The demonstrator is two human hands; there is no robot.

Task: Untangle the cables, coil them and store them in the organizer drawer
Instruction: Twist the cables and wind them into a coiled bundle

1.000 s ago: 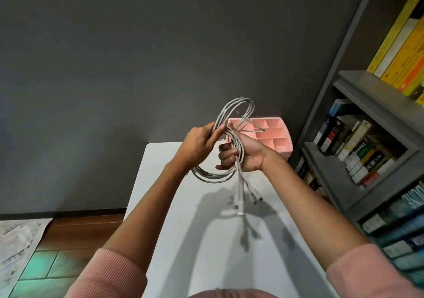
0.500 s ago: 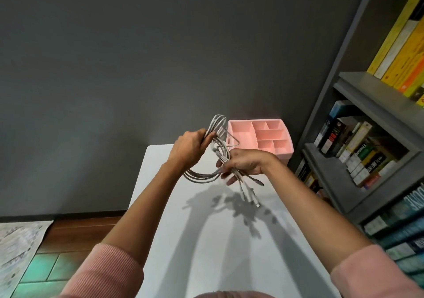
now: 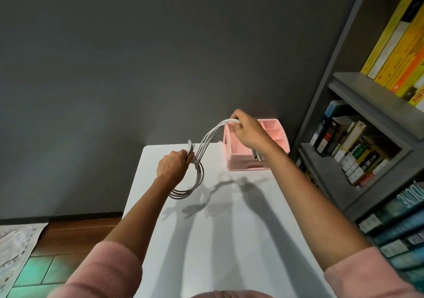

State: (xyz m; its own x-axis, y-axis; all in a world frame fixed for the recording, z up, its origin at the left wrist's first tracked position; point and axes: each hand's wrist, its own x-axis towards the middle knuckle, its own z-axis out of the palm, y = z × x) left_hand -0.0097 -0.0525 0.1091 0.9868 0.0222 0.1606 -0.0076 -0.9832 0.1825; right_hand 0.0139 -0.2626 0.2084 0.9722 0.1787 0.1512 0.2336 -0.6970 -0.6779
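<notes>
Gripping the white cables (image 3: 207, 140) in both hands, I have them lifted above the white table (image 3: 229, 240). My left hand (image 3: 172, 166) is to the left of the pink organizer (image 3: 238, 162) and a little nearer to me than it. It is closed in a fist round the gathered top of the loops (image 3: 183, 193). The loops hang below the fist, several strands side by side, and their shadow falls apart from them on the tabletop.

From that fist a bundle of strands climbs up and to the right to my right hand (image 3: 250, 134), which is raised over the organizer's near left corner. There my thumb and fingers are curled, pinching the bundle where it bends over. Below my right wrist, in front of the organizer's near wall, a couple of dark-tipped plug ends (image 3: 258, 157) show; I cannot tell how they join the strands.

The organizer stands at the table's far end by the gray wall (image 3: 160, 56). Its top compartments are open and partly hidden by my right hand, and a slot sits low on its near face. To the right of the organizer is a gray bookshelf (image 3: 358, 84) packed with books (image 3: 351, 146). Far to the organizer's left and below it lies wooden floor (image 3: 75, 231). Pink sleeves (image 3: 110, 272) cover my upper arms.
</notes>
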